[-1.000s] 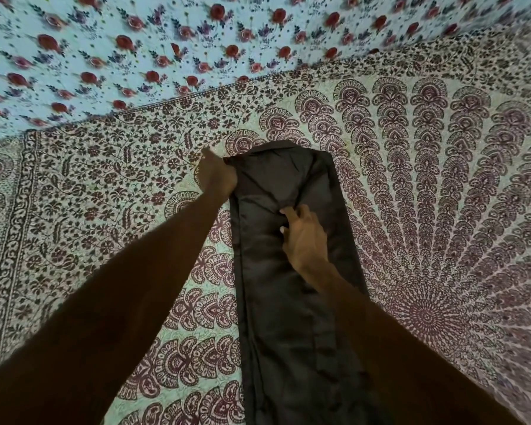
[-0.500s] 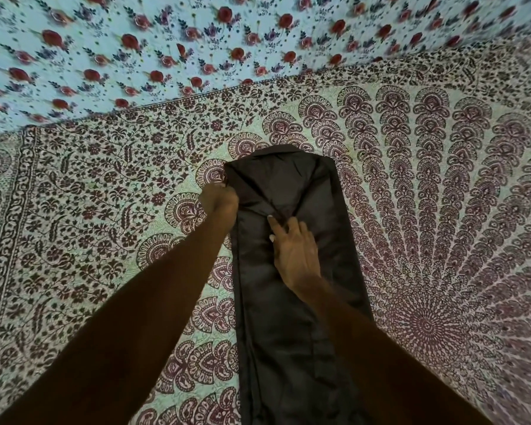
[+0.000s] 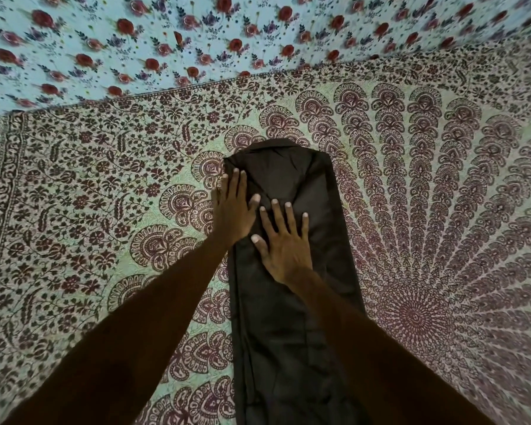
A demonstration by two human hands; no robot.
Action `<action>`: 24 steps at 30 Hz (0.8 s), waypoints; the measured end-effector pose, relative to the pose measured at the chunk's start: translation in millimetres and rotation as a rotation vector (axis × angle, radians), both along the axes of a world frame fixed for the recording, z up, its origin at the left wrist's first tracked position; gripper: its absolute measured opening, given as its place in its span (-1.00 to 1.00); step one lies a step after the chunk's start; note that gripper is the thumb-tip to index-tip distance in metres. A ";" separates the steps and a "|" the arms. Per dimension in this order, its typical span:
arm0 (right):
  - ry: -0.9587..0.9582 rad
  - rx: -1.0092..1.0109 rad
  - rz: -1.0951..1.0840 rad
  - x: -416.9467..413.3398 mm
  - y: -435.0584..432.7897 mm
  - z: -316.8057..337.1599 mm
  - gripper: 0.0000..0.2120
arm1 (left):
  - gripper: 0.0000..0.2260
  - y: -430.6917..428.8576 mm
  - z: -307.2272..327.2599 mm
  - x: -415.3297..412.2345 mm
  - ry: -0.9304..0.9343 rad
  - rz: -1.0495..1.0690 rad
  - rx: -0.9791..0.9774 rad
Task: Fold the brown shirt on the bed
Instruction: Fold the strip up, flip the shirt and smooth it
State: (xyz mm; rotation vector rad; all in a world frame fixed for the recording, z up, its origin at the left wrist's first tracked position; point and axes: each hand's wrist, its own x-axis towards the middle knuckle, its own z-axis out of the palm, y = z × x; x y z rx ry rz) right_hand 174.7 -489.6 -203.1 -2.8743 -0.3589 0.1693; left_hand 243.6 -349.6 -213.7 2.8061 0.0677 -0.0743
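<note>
The brown shirt [image 3: 292, 317] lies on the bed as a long narrow strip, its sides folded in, running from the middle of the view down to the bottom edge. My left hand [image 3: 232, 210] lies flat with straight fingers on the shirt's upper left edge, partly over the bedsheet. My right hand [image 3: 281, 240] presses flat with spread fingers on the middle of the strip, just right of the left hand. Both forearms cross the lower part of the view and hide parts of the shirt.
A bedsheet [image 3: 426, 210] with a dark red mandala print covers the bed all around the shirt. A pale blue cloth with red roses [image 3: 196, 41] rises behind the far edge of the bed.
My left hand has let go of the shirt's top left edge and opened flat on it. My right hand has spread its fingers and pressed flat on the strip.
</note>
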 end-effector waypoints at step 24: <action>0.097 0.003 -0.179 -96.6 -45.7 27.9 -0.38 | -0.51 -34.5 28.5 -127.1 -0.090 -0.025 -0.056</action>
